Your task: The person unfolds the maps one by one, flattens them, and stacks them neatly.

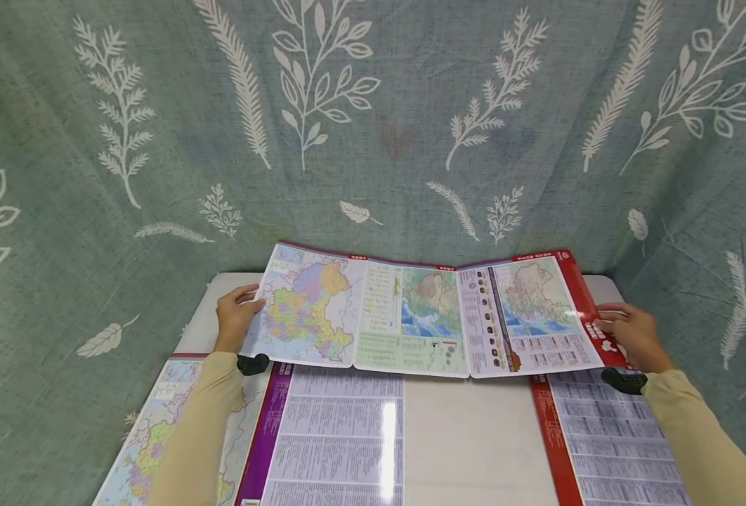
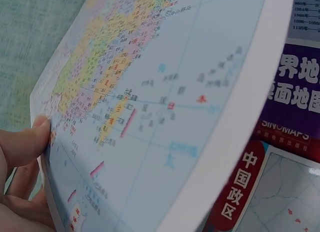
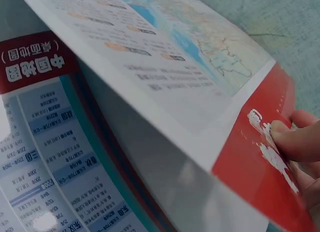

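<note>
A long folding map (image 1: 411,316) with three panels is spread between my hands, raised above the table and upside down in the head view. My left hand (image 1: 237,316) pinches its left edge, beside the panel with the colourful political map; in the left wrist view the thumb (image 2: 42,129) presses on the printed face. At the other end my right hand (image 1: 632,334) pinches the red end strip (image 3: 255,147), thumb on the white lettering and fingers behind. The panels bend slightly at their creases.
On the white table (image 1: 474,436) lie other printed sheets: a political map (image 1: 164,422) at left, a purple-edged text sheet (image 1: 341,429) beside it, and a red-edged text sheet (image 1: 613,436) at right. A green leaf-patterned curtain (image 1: 385,140) hangs behind and at the sides.
</note>
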A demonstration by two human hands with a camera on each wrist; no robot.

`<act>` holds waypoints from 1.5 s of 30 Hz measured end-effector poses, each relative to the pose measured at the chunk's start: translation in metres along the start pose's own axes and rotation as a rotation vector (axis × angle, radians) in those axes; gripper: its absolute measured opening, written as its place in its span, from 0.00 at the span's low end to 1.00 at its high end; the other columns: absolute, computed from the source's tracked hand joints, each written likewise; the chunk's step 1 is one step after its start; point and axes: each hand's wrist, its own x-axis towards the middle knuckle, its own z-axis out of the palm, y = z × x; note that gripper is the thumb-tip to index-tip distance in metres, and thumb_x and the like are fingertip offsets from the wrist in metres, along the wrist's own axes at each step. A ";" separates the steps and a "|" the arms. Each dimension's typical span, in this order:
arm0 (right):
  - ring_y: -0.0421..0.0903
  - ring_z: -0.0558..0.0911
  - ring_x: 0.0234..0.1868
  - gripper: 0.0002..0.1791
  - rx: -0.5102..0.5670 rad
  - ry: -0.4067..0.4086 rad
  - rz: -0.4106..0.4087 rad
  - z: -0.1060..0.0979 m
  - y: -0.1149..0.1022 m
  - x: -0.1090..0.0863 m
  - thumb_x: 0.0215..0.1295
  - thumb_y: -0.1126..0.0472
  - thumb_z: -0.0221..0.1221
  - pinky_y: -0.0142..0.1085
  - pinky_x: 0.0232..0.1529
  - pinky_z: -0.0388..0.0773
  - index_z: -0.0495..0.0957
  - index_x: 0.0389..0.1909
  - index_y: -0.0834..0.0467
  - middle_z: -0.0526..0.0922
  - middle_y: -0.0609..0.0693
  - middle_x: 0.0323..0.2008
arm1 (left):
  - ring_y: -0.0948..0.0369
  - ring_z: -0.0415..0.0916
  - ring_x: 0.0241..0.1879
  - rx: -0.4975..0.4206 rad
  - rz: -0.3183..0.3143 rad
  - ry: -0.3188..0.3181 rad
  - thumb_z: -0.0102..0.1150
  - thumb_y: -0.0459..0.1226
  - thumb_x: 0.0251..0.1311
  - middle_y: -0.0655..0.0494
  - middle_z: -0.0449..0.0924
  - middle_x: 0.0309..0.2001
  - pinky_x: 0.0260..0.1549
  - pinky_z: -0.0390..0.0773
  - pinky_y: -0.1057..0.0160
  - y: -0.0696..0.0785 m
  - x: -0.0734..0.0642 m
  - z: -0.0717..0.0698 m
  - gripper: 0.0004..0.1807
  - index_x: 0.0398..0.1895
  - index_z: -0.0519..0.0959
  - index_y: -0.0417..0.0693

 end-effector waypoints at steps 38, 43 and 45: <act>0.69 0.71 0.43 0.37 -0.460 -0.015 -0.091 0.040 0.018 -0.014 0.58 0.61 0.62 0.62 0.42 0.74 0.59 0.62 0.79 0.62 0.77 0.54 | 0.42 0.75 0.45 0.278 0.007 -0.127 0.52 0.26 0.53 0.29 0.73 0.49 0.42 0.78 0.49 -0.027 -0.021 0.015 0.25 0.58 0.71 0.29; 0.70 0.67 0.47 0.36 -0.482 -0.006 -0.097 0.045 0.020 -0.015 0.58 0.62 0.62 0.66 0.47 0.69 0.60 0.60 0.80 0.63 0.77 0.53 | 0.39 0.73 0.50 0.281 -0.021 -0.154 0.51 0.25 0.54 0.27 0.68 0.57 0.47 0.76 0.45 -0.026 -0.026 0.018 0.26 0.60 0.68 0.27; 0.71 0.67 0.48 0.35 -0.485 -0.005 -0.098 0.045 0.019 -0.015 0.57 0.62 0.62 0.66 0.48 0.68 0.61 0.59 0.80 0.63 0.78 0.53 | 0.39 0.72 0.51 0.283 -0.039 -0.160 0.51 0.25 0.54 0.28 0.66 0.59 0.48 0.76 0.45 -0.025 -0.025 0.019 0.27 0.60 0.68 0.27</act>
